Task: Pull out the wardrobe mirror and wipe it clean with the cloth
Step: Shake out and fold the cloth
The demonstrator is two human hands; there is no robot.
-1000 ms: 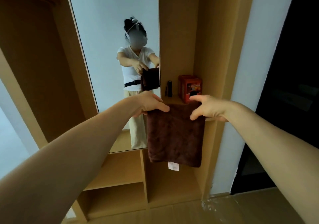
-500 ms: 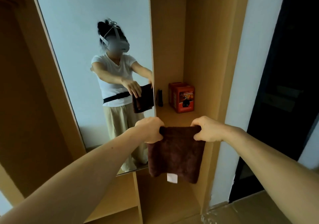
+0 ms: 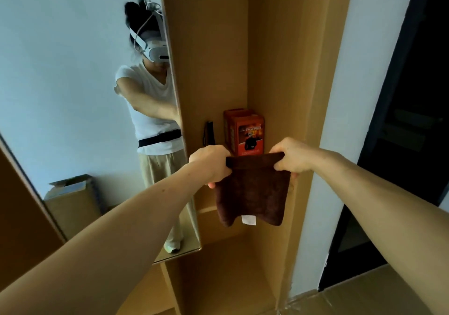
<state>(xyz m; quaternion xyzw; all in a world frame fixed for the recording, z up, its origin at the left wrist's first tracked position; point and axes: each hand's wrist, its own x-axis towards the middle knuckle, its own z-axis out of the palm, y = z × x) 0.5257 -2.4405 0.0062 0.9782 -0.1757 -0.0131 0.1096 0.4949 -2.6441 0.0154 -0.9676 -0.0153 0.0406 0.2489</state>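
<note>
A dark brown cloth (image 3: 252,195) with a small white tag hangs in front of the wardrobe's shelf niche. My left hand (image 3: 211,162) grips its upper left corner and my right hand (image 3: 292,156) grips its upper right corner, the top edge stretched between them. The tall wardrobe mirror (image 3: 73,96) stands pulled out on the left, angled toward me, and reflects a person in a white top. The cloth hangs just right of the mirror's edge, apart from the glass.
A red box (image 3: 245,132) and a slim black object (image 3: 209,132) stand on the wooden shelf (image 3: 206,209) behind the cloth. A white wall strip and a dark doorway (image 3: 401,120) lie to the right. A cardboard box (image 3: 70,200) shows in the mirror's reflection.
Both hands went from pinching the cloth's top corners to gripping them in fists. The view swung right and closer, so the mirror now fills the left side.
</note>
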